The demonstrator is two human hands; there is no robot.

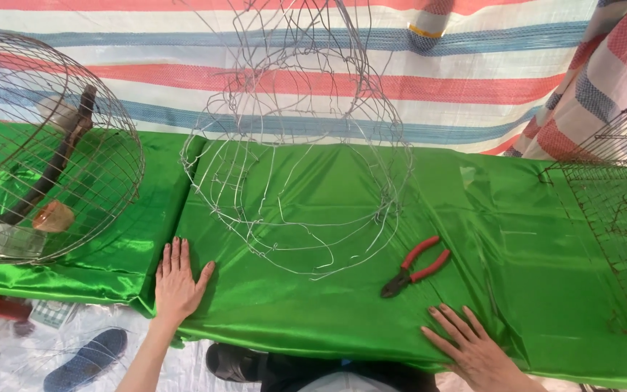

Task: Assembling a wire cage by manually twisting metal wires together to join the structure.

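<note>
The scene is bright and evenly lit by soft daylight, with no hard-edged shadows. The green satin cloth (313, 290) throws strong white glare along its folds, most of all at the left near the round wire cage (45, 145). Faint, thin shadows lie under the bent wire frame (292, 167) and beside the red-handled pliers (415, 266). The wide lens bows the table edge and stretches things at the corners. Focus is sharp in the middle; the thin wires blend into the striped tarpaulin (473, 65) behind
</note>
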